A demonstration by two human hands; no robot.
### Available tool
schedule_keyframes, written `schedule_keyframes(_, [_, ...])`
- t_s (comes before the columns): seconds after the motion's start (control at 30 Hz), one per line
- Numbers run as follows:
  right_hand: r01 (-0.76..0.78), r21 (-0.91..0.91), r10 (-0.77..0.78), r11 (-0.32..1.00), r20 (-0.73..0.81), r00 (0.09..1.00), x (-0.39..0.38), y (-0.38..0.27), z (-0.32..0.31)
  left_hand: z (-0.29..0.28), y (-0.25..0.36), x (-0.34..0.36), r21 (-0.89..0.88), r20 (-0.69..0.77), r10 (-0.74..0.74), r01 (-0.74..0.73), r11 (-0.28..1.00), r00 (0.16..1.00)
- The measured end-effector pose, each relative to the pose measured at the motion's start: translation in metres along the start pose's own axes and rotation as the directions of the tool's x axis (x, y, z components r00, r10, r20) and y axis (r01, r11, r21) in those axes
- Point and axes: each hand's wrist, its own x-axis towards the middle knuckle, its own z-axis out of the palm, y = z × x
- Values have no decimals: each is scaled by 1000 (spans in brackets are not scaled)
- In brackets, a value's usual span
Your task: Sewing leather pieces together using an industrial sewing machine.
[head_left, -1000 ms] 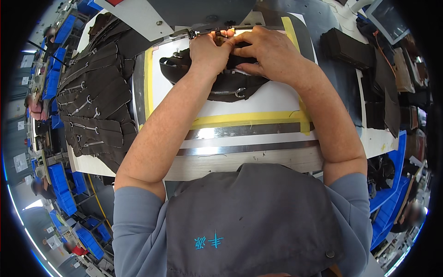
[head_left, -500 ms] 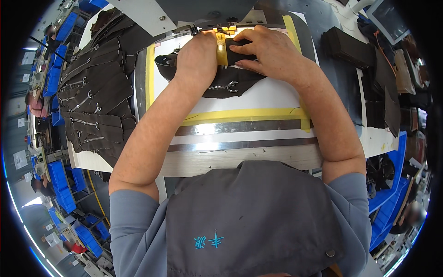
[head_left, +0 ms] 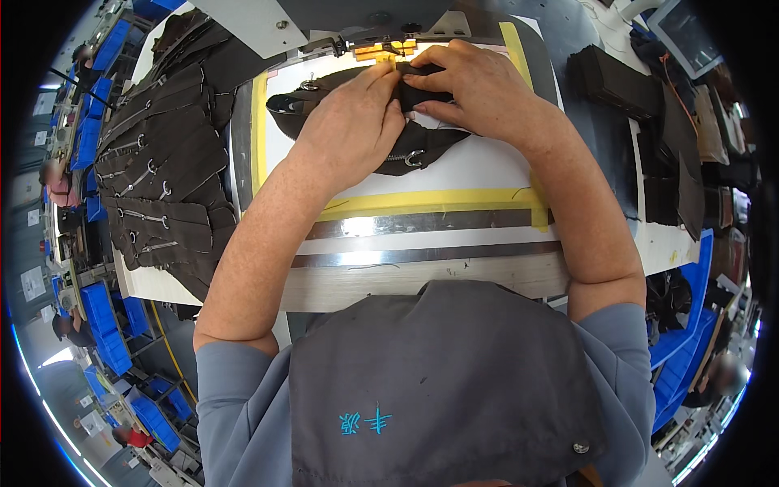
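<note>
A dark brown fabric piece with a metal zipper (head_left: 410, 157) lies bunched on a white, yellow-taped work plate (head_left: 454, 180), below a machine head. My left hand (head_left: 355, 122) lies across the middle of the fabric. Its fingers are pressed together, with the tips at the gold metal guide (head_left: 385, 53). To the right, my right hand (head_left: 480, 91) has bent fingers and thumb gripping a dark flap (head_left: 415, 91) of the piece. The two hands' fingertips almost meet at the guide. The fabric under my left palm is hidden.
Left of the plate lies an overlapping pile of dark zippered pieces (head_left: 162, 178). A stack of dark fabric panels (head_left: 613, 81) sits at the right, with more panels hanging near the edge. The machine's grey housing (head_left: 365, 20) overhangs the far side. Blue bins (head_left: 686, 325) stand lower right.
My left hand has shifted right and turned, its fingers now covering most of the gold strip that was exposed. The fabric's left end shows more. My right hand has barely moved.
</note>
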Motion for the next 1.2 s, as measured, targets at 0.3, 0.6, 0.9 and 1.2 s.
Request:
schedule_keyframes(0.3, [77, -56, -82, 995, -101, 992, -2, 4, 8, -16, -12, 3, 131, 213, -3, -26, 991, 977])
schedule_keyframes(0.6, [69, -82, -74, 994, -60, 995, 1, 3, 6, -46, -18, 6, 137, 444, 79, -155, 978, 893])
schedule_keyframes(0.9, [12, -11, -11, 1000, 34, 999, 4, -1, -1, -30, -23, -4, 212, 316, 116, -189, 959, 942])
schedule_keyframes(1.2, [0, -31, 2, 1000, 46, 999, 4, -2, -4, -31, -9, 0, 300, 358, 72, -188, 935, 931])
